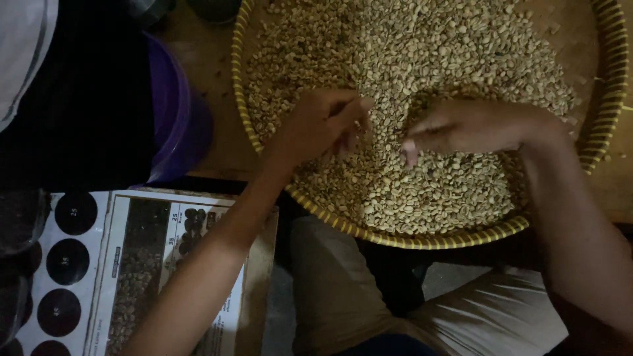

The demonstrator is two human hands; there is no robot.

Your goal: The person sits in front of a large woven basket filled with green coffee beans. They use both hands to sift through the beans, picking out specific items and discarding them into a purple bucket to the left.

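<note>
From the head view, a wide, shallow woven tray (603, 125) with a yellow-and-dark striped coiled rim rests on a wooden counter (211, 59), its near edge hanging over the person's lap. It holds a thick layer of pale, greenish-beige beans (409, 53), small, oval and matte, heaped across most of the tray and thinning to bare weave at the far right corner.

The left hand (320, 125) sits over the near-left part of the heap, its grip drawn together with fingertips pinched close just above the beans; whether a bean is caught between them I cannot tell. The right hand (475, 125) lies just beside it toward the middle, palm down, fingers curled loosely and touching the beans, the grip half closed on nothing I can make out.

At the counter's left edge stands a smooth purple plastic bucket (181, 118); its contents are hidden in shadow. Below it, near the left forearm, lies a flat printed chart (142, 264) with black circles and bean photographs. The person's light trousers (330, 290) show under the tray.
</note>
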